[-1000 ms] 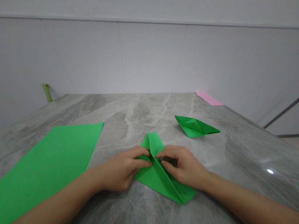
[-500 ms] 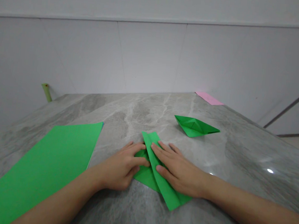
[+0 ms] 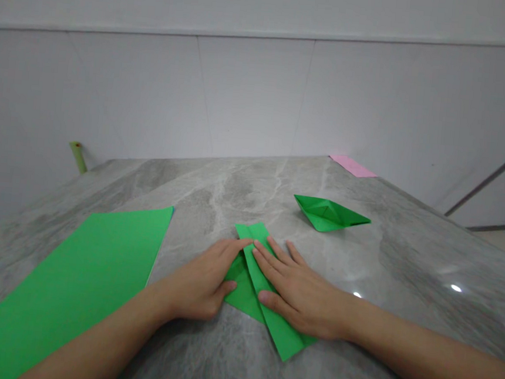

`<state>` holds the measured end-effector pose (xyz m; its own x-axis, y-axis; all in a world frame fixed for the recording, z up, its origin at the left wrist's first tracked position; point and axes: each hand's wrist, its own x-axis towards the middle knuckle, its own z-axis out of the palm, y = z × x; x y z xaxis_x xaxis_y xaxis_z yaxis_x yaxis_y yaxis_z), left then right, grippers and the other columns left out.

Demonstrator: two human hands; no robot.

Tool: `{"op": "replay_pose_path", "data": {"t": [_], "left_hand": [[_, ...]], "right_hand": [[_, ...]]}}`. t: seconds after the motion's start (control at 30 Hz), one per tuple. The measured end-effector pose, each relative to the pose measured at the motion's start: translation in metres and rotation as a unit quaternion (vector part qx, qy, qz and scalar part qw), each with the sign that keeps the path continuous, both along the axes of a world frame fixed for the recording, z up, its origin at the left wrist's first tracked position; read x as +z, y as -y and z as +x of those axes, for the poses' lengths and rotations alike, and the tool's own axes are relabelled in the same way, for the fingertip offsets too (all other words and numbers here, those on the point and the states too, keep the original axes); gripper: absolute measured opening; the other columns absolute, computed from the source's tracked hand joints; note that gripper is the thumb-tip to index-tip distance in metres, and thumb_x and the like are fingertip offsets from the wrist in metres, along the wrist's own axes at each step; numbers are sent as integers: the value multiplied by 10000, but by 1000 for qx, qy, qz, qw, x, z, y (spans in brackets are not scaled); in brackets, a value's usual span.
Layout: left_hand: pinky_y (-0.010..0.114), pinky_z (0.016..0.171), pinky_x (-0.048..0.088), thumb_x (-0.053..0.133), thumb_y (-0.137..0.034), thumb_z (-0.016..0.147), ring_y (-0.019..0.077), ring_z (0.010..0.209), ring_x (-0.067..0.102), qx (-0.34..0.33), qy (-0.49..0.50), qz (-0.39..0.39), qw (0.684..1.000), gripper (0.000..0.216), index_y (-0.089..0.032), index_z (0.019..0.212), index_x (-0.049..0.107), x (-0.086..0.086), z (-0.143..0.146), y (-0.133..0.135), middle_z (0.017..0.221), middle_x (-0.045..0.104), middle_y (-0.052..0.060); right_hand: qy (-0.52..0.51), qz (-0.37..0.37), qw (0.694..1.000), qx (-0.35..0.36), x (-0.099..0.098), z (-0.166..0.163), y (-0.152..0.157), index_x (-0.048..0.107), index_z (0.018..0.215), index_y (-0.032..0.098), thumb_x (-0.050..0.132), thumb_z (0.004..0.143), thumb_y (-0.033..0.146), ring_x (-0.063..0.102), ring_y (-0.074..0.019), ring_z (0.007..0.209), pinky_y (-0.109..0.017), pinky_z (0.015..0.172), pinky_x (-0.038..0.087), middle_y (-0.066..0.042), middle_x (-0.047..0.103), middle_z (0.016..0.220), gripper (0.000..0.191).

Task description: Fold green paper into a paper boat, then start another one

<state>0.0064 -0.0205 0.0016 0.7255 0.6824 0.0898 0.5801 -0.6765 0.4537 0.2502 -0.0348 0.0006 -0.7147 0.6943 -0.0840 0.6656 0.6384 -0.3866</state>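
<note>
A partly folded green paper [image 3: 281, 336] lies flat on the grey marble table [image 3: 243, 194] in front of me. My right hand [image 3: 299, 291] rests palm down on it with its fingers stretched out across the fold. My left hand [image 3: 203, 276] lies beside it on the paper's left part, fingers extended and pointing at the top corner. Both hands press on the paper and grip nothing.
A large flat green sheet [image 3: 72, 280] lies to the left. A finished green paper boat [image 3: 327, 212] stands further back on the right. A pink sheet [image 3: 354, 166] lies at the far right corner. A green stick [image 3: 78, 156] leans at the far left edge. White wall behind.
Both hands went from pinching the paper's raised flap to lying flat on it. The flap now lies folded down, and the paper has turned slightly to the left.
</note>
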Motion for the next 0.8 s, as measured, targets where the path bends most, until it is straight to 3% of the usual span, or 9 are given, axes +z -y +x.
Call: {"op": "replay_pose_path", "data": {"t": [0.13,0.27,0.53,0.8], "left_hand": [[549,1188,252,509,-208,879,333,1496,168,1,-77,17,997,722,-139,1536,219,-5,-2,-3,1590,260,185],[578,1204,143,480,-405,939,358,1507,27,11,-138,18,990,767,-62,1551,171,-5,-4,-4,1611,223,197],[573,1195,158,438,-479,949,366,1498,47,41,-199,22,979,773,-41,1543,207,3,0,-1,1606,213,199],[569,1185,185,439,-542,944,376,1492,53,71,-212,15,975,798,-117,1568,180,3,-1,0,1616,153,195]], "right_hand": [[8,5,1000,8,0,0,0,111,1573,118,294,1016,556,-15,-379,1492,-675,1174,53,-145,82,1629,732],[24,4,1000,13,2,0,0,131,1568,101,296,1014,557,-25,-392,1488,-681,1169,39,-148,71,1627,736],[18,6,1000,20,2,1,1,153,1568,116,313,1010,561,-24,-398,1488,-695,1161,39,-144,86,1629,731],[21,4,1000,22,2,0,0,145,1572,139,287,1007,583,-33,-397,1490,-698,1158,29,-127,73,1634,732]]}}
